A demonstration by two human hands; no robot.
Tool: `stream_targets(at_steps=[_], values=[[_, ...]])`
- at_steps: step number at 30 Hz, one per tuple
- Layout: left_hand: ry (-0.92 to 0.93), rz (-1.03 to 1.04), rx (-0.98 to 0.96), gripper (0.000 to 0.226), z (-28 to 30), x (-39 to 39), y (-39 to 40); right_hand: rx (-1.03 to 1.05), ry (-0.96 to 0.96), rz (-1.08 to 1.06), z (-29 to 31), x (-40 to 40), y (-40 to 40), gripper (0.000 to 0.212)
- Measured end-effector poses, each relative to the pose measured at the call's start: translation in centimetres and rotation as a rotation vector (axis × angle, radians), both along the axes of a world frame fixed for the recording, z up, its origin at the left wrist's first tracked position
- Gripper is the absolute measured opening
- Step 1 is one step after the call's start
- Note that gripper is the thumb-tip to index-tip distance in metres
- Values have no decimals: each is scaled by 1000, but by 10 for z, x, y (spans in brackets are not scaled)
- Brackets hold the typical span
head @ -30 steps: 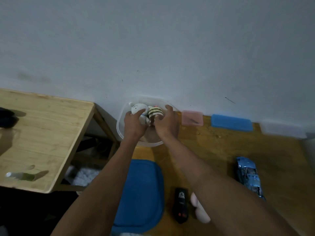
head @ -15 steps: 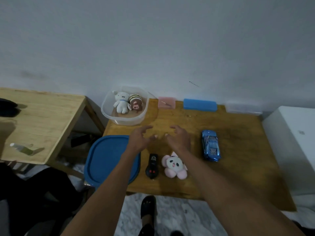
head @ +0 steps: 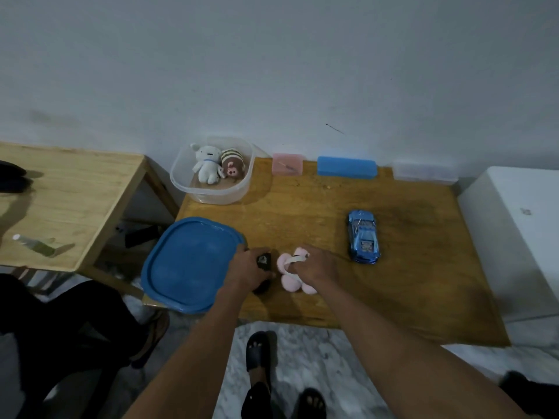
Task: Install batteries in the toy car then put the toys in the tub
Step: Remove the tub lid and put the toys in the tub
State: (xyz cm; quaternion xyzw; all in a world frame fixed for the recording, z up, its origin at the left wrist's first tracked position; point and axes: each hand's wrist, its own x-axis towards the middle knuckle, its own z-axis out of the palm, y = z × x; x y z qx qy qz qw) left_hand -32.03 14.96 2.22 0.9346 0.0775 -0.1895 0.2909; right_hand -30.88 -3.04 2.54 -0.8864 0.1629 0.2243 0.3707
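A clear plastic tub [head: 181,182] stands at the table's back left corner. Inside it lie a white plush [head: 206,163] and a brown striped plush [head: 231,164]. My left hand [head: 246,272] closes over the black remote control [head: 263,261] near the front edge. Just to its right, my right hand [head: 316,267] grips the pink plush [head: 290,278], covering most of it. The blue toy car [head: 363,237] sits on the table to the right of both hands, untouched.
A blue tub lid [head: 187,264] overhangs the table's front left corner. A pink box [head: 287,164], a blue case [head: 347,167] and a clear box [head: 425,173] line the wall. A second wooden table [head: 69,201] stands left, a white cabinet [head: 514,237] right.
Both hands left the two plush toys in the tub, drew back to the front of the table, and closed on the remote control and the pink plush.
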Motion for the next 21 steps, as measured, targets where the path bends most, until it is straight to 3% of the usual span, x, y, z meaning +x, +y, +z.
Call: stream_targets(at_steps=[6,10,17,21], values=[[-57,104,-163,65,7,6,-2,102,50,-84,3,10,-3,69],[-125,230,-391,59,21,19,-2,181,29,-165,21,25,1,49],[-328,317,-549,48,62,62,18,445,-209,-289,65,68,35,50],[-389,348,-585,46,80,87,47,524,-300,-238,81,92,65,50]])
